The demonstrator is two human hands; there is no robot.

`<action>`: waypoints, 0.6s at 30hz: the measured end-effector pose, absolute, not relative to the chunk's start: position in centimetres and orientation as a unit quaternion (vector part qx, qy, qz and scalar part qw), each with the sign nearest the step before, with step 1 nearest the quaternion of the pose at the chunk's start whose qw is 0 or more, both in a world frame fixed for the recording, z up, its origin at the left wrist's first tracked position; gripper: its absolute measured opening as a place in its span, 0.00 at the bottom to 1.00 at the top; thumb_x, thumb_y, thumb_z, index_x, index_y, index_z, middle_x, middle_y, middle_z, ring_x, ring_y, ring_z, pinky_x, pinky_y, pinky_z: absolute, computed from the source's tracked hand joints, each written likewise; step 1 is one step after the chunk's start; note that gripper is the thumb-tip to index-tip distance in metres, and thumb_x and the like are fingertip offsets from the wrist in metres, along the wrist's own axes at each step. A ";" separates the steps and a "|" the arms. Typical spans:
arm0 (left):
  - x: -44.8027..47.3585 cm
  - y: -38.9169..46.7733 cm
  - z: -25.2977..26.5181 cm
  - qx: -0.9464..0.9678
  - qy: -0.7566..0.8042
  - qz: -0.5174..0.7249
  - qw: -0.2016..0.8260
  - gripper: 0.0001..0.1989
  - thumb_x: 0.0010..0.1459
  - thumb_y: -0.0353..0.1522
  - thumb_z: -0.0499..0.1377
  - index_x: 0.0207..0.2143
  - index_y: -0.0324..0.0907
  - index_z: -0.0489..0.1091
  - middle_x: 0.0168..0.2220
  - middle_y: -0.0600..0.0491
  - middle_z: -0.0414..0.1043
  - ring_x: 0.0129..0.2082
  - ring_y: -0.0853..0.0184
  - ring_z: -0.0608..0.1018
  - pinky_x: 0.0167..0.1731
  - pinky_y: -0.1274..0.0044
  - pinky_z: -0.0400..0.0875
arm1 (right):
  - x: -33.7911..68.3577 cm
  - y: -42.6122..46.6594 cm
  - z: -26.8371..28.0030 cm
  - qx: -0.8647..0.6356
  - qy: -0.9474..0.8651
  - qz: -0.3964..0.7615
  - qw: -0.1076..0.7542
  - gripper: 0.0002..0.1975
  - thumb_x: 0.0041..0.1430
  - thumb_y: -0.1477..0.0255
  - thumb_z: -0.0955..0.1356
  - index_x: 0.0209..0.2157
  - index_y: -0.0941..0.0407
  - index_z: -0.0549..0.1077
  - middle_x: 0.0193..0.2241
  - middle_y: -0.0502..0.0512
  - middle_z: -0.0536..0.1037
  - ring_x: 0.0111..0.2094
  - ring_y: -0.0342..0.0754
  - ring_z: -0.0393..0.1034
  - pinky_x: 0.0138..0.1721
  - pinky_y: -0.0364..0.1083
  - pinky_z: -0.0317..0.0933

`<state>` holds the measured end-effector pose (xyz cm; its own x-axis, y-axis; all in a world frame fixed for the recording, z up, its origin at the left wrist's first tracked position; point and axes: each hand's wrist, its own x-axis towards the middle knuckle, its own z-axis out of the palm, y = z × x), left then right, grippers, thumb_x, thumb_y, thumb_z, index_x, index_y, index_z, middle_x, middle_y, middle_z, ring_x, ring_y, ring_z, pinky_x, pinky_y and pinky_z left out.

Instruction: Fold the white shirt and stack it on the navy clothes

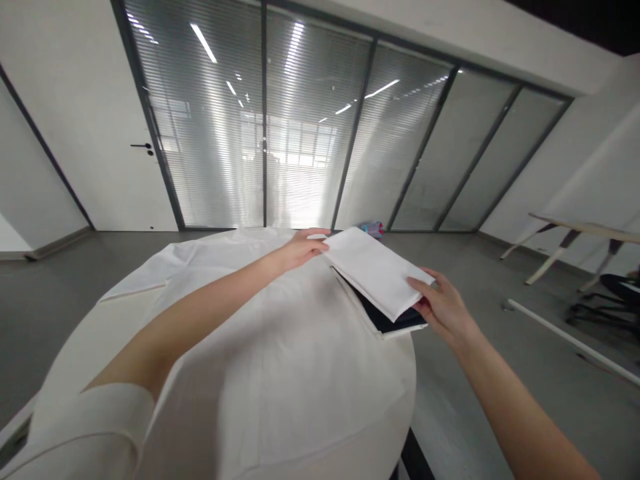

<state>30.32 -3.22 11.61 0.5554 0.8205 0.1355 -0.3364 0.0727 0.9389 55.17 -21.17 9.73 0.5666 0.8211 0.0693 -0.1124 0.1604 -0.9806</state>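
**Both hands on a folded white cloth at the far edge of the table**

We see our left hand (300,250) stretched across the table, its fingers closed lightly on the far corner of a folded white cloth (375,270). Our right hand (443,308) holds the near corner of the same cloth, thumb on top and fingers curled underneath, so the piece is pinched between both hands. The cloth sits tilted, its near end lifted a little above what lies below it.

Directly under the cloth we see a dark folded garment (387,320), and beneath that a thin white layer whose edge shows along the left side; we cannot tell whether that layer is a separate piece. This small stack rests at the right far edge of the table (100,333), which is round and pale.

A large white sheet (280,360) is spread over most of the tabletop, creased and hanging over the near rim. Our left forearm lies above it, and a white sleeve (90,427) covers the upper arm.

Beyond the table we see a glass wall with closed blinds (300,133), a white door (100,133) to the left, and a small colourful object (373,229) on the floor by the glass. To the right stands another table (585,233) with slanted legs
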 end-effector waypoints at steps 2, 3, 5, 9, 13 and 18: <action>34.8 -1.6 10.5 0.537 0.278 0.455 0.654 0.15 0.42 0.17 0.65 0.35 0.35 0.76 0.24 0.54 0.73 0.28 0.72 0.76 0.40 0.75 0.72 | 57.0 -20.6 9.2 -0.571 -0.300 0.316 0.696 0.31 0.35 0.72 0.80 0.42 0.52 0.66 0.34 0.48 0.76 0.31 0.45 0.75 0.28 0.44 0.75; 36.6 -0.9 9.7 0.538 0.291 0.464 0.641 0.12 0.42 0.18 0.65 0.31 0.35 0.76 0.24 0.54 0.73 0.27 0.72 0.76 0.39 0.75 0.72 | 57.7 -20.3 8.7 -0.589 -0.292 0.309 0.687 0.31 0.36 0.73 0.80 0.42 0.52 0.65 0.33 0.48 0.76 0.29 0.45 0.75 0.27 0.44 0.75; 39.2 -0.1 7.5 0.548 0.318 0.469 0.615 0.08 0.40 0.18 0.66 0.25 0.36 0.75 0.22 0.54 0.72 0.26 0.71 0.75 0.37 0.75 0.73 | 58.8 -19.7 7.2 -0.648 -0.293 0.299 0.636 0.31 0.38 0.73 0.79 0.42 0.53 0.64 0.28 0.47 0.75 0.25 0.46 0.74 0.24 0.45 0.75; 41.0 0.4 3.3 0.593 0.365 0.451 0.558 0.05 0.41 0.22 0.67 0.21 0.37 0.75 0.20 0.53 0.71 0.25 0.68 0.75 0.35 0.74 0.72 | 60.2 -19.4 4.2 -0.781 -0.371 0.227 0.448 0.30 0.48 0.63 0.75 0.50 0.56 0.63 0.22 0.48 0.73 0.21 0.51 0.73 0.23 0.50 0.71; 39.5 1.2 1.8 0.658 0.386 0.424 0.488 0.06 0.48 0.26 0.64 0.32 0.36 0.79 0.31 0.46 0.79 0.32 0.65 0.78 0.38 0.74 0.72 | 60.5 -20.4 3.7 -0.822 -0.475 -0.003 0.314 0.28 0.55 0.54 0.69 0.52 0.57 0.70 0.42 0.67 0.75 0.41 0.62 0.75 0.41 0.60 0.70; 32.3 3.3 2.0 0.756 0.399 0.370 0.364 0.10 0.55 0.34 0.61 0.35 0.39 0.80 0.41 0.46 0.80 0.45 0.59 0.78 0.49 0.71 0.70 | 58.9 -19.9 6.1 -0.747 -0.561 -0.204 0.293 0.23 0.62 0.57 0.63 0.53 0.52 0.74 0.56 0.66 0.68 0.55 0.66 0.66 0.52 0.65 0.61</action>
